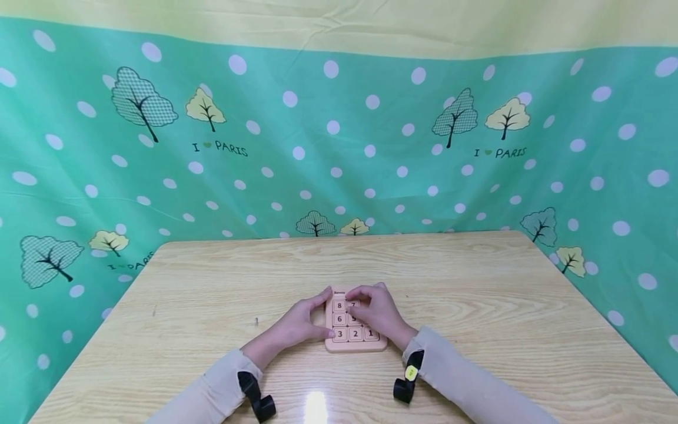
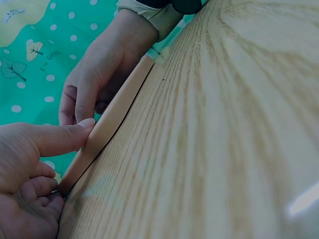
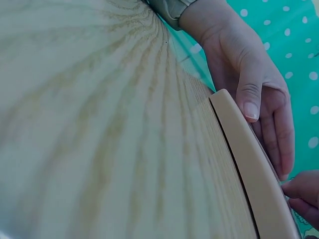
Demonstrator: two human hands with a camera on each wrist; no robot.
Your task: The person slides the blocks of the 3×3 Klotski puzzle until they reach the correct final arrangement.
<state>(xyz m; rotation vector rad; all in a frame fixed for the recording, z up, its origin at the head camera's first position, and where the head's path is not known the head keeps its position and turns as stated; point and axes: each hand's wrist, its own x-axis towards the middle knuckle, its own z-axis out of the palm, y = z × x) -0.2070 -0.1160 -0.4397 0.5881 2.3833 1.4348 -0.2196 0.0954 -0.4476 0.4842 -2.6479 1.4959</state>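
A pinkish number slide puzzle [image 1: 356, 347] lies flat on the wooden table, with square tiles in a shallow frame. The tiles 8, 6, 3, 2 and 1 show fully. My left hand [image 1: 298, 323] steadies the frame's left side, index finger by the upper corner and thumb at the lower edge. In the right wrist view, its fingers lie fairly straight along the puzzle's edge. My right hand [image 1: 382, 312] reaches over the upper right part, its curled thumb and index finger pinching the number 7 tile [image 1: 354, 305]. The hand covers the tiles behind it.
The wood-grain table [image 1: 212, 282] spreads around the puzzle on all sides. A green dotted curtain [image 1: 296, 129] with printed trees hangs along its back and sides. Black wrist cameras [image 1: 263, 406] are strapped over both sleeves.
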